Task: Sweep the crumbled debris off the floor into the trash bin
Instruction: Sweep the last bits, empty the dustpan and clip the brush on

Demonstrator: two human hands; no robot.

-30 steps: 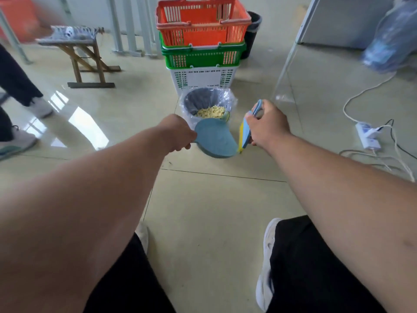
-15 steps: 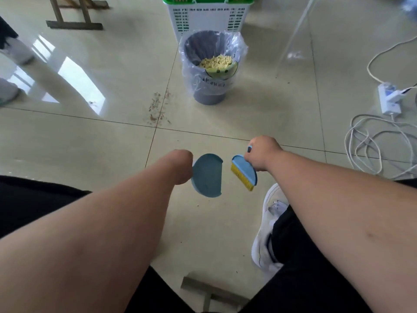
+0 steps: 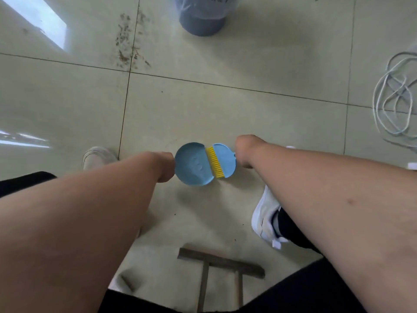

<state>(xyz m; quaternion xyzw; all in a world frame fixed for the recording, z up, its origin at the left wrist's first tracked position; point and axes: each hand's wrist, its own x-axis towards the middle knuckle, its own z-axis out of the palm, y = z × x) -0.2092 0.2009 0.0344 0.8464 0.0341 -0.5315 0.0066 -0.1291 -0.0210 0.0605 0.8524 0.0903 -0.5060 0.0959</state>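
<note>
My left hand (image 3: 165, 166) grips the handle of a small round blue dustpan (image 3: 191, 164), held low over the floor tiles. My right hand (image 3: 244, 152) grips a small blue brush (image 3: 224, 160) whose yellow bristles rest against the pan's right edge. The pan looks empty. A patch of brown crumbled debris (image 3: 128, 41) lies on the floor at the upper left, along a tile seam. The grey trash bin (image 3: 202, 23) with a clear plastic liner stands at the top edge; only its base shows.
My white shoes (image 3: 266, 218) flank the pan on both sides. A wooden stool frame (image 3: 218, 265) lies under me at the bottom. Coiled white cables (image 3: 394, 105) lie on the floor at the right.
My view has tilted down and both hands have dropped toward the floor, away from the bin. The brush has swung round so its bristles meet the pan's edge.
</note>
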